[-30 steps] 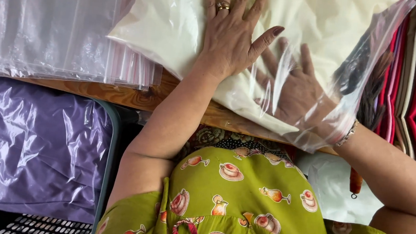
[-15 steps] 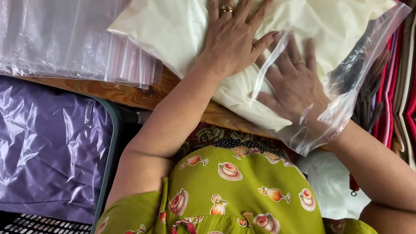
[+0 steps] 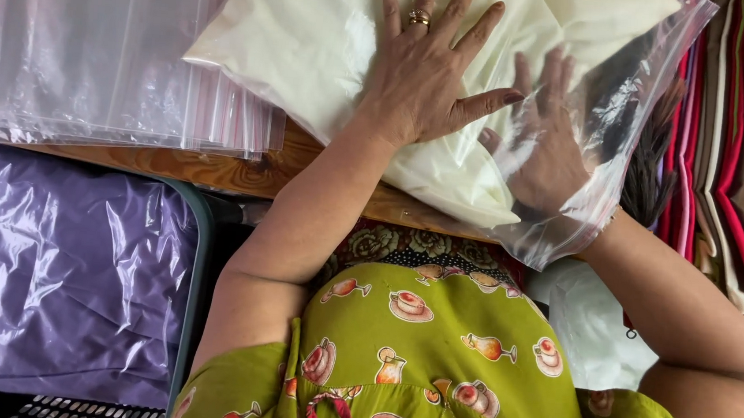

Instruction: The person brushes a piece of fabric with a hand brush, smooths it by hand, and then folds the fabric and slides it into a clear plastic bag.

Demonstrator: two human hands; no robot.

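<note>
the stack of empty clear bags (image 3: pixel 93 45) fills the tabletop's (image 3: pixel 216 170) left; a purple-bagged bundle (image 3: pixel 48 272) lies below its edge. the clear bag (image 3: pixel 628 105) with folded cream cloth (image 3: pixel 315 36) overhangs the near edge. since a moment ago the right hand (image 3: pixel 541 138) has slid deeper inside the bag, fingers flat, settling the cloth further in. the left hand (image 3: pixel 422 80) is spread, pressing on top. folded coloured fabrics (image 3: pixel 741 132) crowd the right; little free room.

Left hand (image 3: pixel 422 85) pressed flat, palm down, fingers spread wide, a ring on one finger, forearm angled up from lower left. Right hand (image 3: pixel 547 148) flat too, fingers together, seen through clear film, forearm reaching in from the right.
</note>
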